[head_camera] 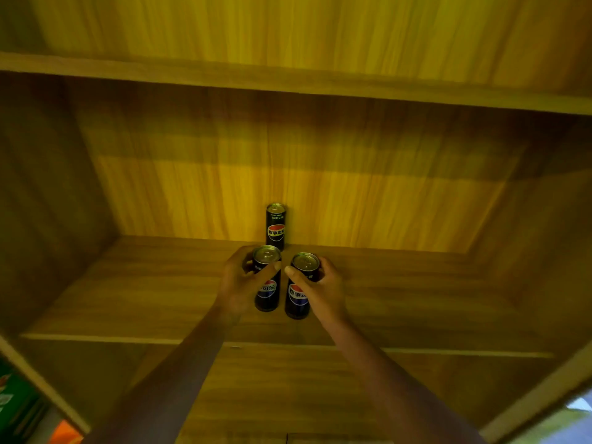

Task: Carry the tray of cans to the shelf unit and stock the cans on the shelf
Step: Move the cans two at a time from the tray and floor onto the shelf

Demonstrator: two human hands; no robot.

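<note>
Three slim black cans with a red-and-blue logo are inside a wooden shelf unit. One can stands alone against the back wall. My left hand grips a second can from its left side. My right hand grips a third can from its right side. Both held cans are upright, side by side, low over or on the shelf board; contact with the board cannot be told. No tray is in view.
The shelf compartment has side walls left and right, a back panel and an upper shelf board overhead. A lower board lies beneath my forearms. Green and orange packaging shows at the bottom left corner.
</note>
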